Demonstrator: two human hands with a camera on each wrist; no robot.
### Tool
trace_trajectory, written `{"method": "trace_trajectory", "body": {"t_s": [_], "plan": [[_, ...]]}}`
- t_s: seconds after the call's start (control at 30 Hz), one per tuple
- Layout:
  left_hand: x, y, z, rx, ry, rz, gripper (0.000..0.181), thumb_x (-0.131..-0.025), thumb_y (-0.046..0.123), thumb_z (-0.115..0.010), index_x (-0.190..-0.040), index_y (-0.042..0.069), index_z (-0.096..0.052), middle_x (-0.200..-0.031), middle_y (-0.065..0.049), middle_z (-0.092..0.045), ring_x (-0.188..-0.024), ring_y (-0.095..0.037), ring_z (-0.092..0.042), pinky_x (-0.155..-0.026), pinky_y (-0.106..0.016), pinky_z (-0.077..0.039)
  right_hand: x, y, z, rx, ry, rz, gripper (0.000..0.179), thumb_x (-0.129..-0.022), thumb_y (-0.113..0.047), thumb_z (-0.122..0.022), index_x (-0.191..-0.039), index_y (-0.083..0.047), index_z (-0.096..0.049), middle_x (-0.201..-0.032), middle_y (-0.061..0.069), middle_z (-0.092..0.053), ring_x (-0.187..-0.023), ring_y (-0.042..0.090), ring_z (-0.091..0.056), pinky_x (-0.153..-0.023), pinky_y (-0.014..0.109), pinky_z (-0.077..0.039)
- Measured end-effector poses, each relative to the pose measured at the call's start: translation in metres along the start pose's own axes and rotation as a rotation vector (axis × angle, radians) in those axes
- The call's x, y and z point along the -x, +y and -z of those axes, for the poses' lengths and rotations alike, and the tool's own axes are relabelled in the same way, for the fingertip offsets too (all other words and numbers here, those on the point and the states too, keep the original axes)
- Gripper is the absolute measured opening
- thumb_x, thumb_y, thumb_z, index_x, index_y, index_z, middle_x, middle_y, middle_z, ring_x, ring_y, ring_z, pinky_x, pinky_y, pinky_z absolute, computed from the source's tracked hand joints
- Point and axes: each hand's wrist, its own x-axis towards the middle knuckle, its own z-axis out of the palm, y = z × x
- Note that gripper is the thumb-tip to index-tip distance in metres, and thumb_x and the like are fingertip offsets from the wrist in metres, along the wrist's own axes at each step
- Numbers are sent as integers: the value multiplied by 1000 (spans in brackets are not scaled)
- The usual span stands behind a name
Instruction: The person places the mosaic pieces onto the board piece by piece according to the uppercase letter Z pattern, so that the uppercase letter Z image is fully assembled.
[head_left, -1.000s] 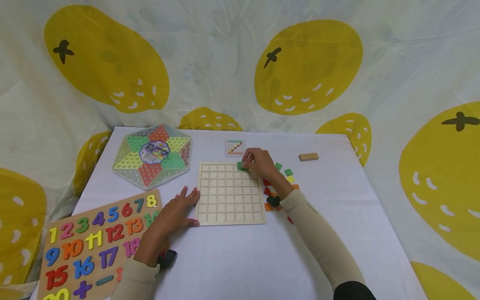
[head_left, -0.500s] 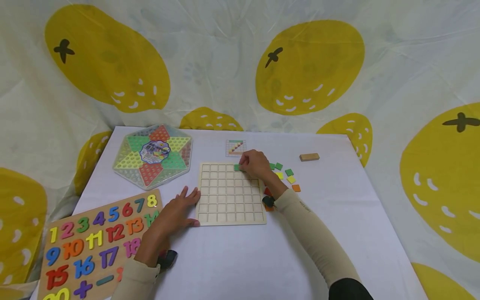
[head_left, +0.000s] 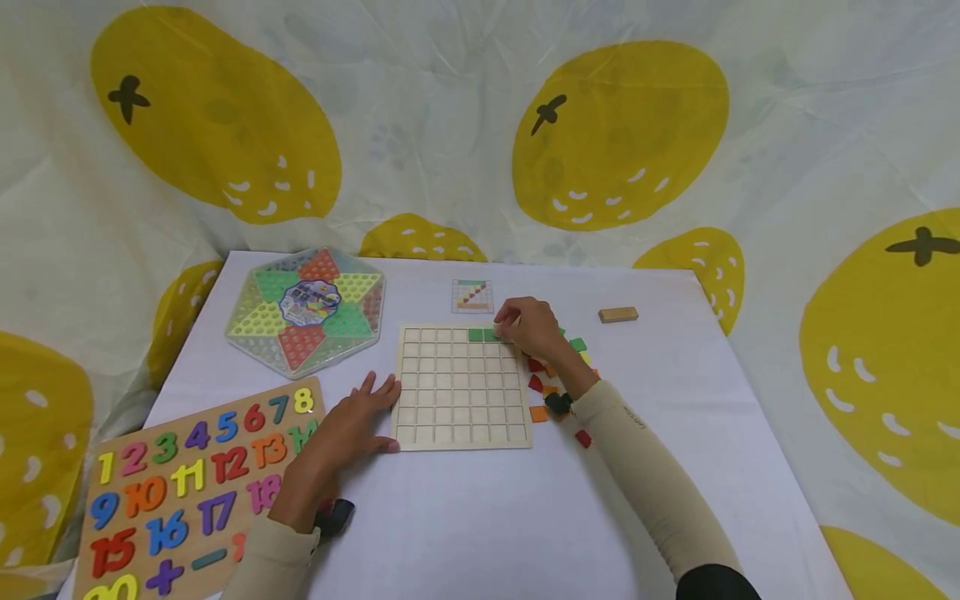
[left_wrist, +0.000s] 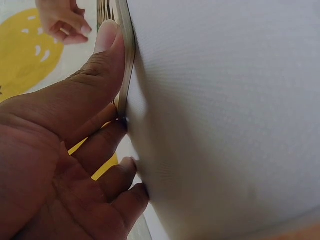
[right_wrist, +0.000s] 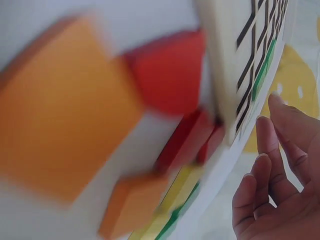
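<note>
Lying nearest, partly hidden behind the left sleeve [head_left: 273,554], the number puzzle board [head_left: 210,415] could be dragged if that arm pulls back low. The left hand [head_left: 352,425] rests with fingers spread, touching the left edge of the wooden grid board [head_left: 453,400]; were it to push or lift away, the board might slide. By the board's right edge, loose red tiles [head_left: 584,438] and orange tiles [head_left: 539,414] lie near the right sleeve [head_left: 637,467], which could scatter them by sweeping low. In the back row, toward its right end, at least 2 green tiles [head_left: 476,335] sit side by side. Over that end hangs the right hand [head_left: 530,327], fingers loosely bent, thumb apart, no tile visible in its grasp; a sideways brush could knock the green tiles askew. Just beyond, the pattern card [head_left: 472,297] could be nudged by those fingers.
</note>
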Motion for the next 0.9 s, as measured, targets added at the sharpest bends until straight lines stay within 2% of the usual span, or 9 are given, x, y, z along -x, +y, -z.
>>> {"method": "trace_trajectory", "body": {"t_s": [0.17, 0.4, 0.5, 0.6, 0.67, 0.77, 0.83, 0.9], "plan": [[1, 0, 1, -3, 0, 9, 103, -78, 25, -95, -164, 14, -39, -172, -11, -32, -163, -47, -18, -125, -71, -30, 7, 14, 15, 16, 20, -30, 10, -93, -17, -82, -102, -15, -77, -96, 5, -73, -81, 25, -61, -70, 35, -51], [1, 1, 0, -12, -6, 10, 102, -79, 25, -94, -164, 13, -39, -172, -12, -33, -162, -49, -19, -124, -72, -31, 14, 39, 31, 61, 34, -95, 15, -95, -18, -81, -109, -15, -77, -108, 6, -74, -89, 27, -59, -80, 37, -52], [1, 0, 1, -12, -2, 7, 101, -79, 25, -94, -164, 12, -40, -172, -12, -33, -162, -48, -19, -124, -71, -31, 17, 47, 36, 80, 30, -109, 17, -95, -17, -81, -111, -14, -77, -111, 8, -74, -92, 29, -61, -87, 43, -54], [1, 0, 0, -9, 8, 0, 101, -79, 24, -95, -163, 12, -41, -171, -13, -34, -162, -49, -20, -123, -71, -31, 19, 53, 40, 93, 25, -126, 18, -94, -17, -81, -112, -13, -78, -113, 10, -74, -95, 30, -62, -102, 53, -47], [1, 0, 0, -11, 14, -9, 101, -78, 24, -95, -163, 11, -41, -171, -13, -35, -162, -48, -20, -124, -71, -31, 21, 56, 40, 91, 16, -144, 19, -94, -17, -81, -113, -12, -78, -114, 11, -74, -97, 31, -63, -104, 56, -46], [2, 0, 0, -15, 23, -26, 101, -77, 23, -95, -162, 9, -41, -170, -14, -35, -162, -48, -20, -125, -70, -30, 21, 58, 40, 91, 5, -167, 20, -95, -17, -81, -114, -10, -79, -114, 13, -74, -99, 31, -63, -98, 52, -50], [2, 0, 0, -18, 25, -32, 101, -77, 23, -95, -162, 8, -41, -170, -15, -35, -162, -47, -20, -125, -69, -30, 20, 59, 38, 90, 1, -187, 20, -95, -18, -81, -113, -9, -79, -113, 13, -74, -99, 31, -63, -87, 44, -55], [2, 0, 0, -16, 24, -31, 101, -77, 23, -95, -162, 8, -41, -170, -14, -35, -163, -47, -19, -126, -69, -29, 19, 59, 36, 97, -1, -196, 19, -96, -18, -81, -112, -9, -79, -111, 13, -73, -100, 30, -63, -85, 41, -54]]}}
